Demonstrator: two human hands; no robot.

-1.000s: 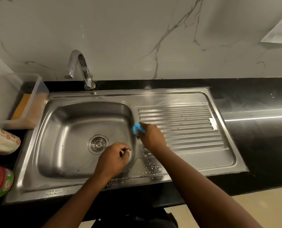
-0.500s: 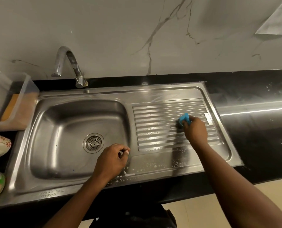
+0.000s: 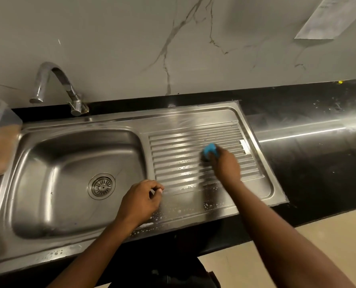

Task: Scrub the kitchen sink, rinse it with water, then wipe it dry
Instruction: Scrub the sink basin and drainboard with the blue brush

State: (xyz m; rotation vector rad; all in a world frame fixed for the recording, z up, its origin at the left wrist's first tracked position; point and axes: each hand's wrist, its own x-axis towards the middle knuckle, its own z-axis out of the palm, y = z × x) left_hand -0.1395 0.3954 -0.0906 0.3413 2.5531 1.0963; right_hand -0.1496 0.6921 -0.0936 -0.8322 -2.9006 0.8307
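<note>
- Marbled wall [image 3: 110, 38] behind; one black tabletop [image 3: 318, 163] carries one steel sink [image 3: 256, 125] with one basin [image 3: 69, 163], one ribbed drainboard [image 3: 183, 146] and one tap [image 3: 56, 84].
- Right hand [image 3: 227, 165] grips one blue scrubber [image 3: 210, 149], pressed onto the drainboard towards its right edge, apparently to work soap along the grooves.
- Left hand [image 3: 140, 201], fingers curled with nothing seen in them, rests at the basin's front right corner, probably as a brace.
- Suds [image 3: 212, 204] along the sink's front edge suggest the scrubbing stage.

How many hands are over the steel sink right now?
2. The left hand sits at the right edge of the stainless steel basin; the right hand holds a small blue scrubber on the ribbed steel drainboard.
</note>
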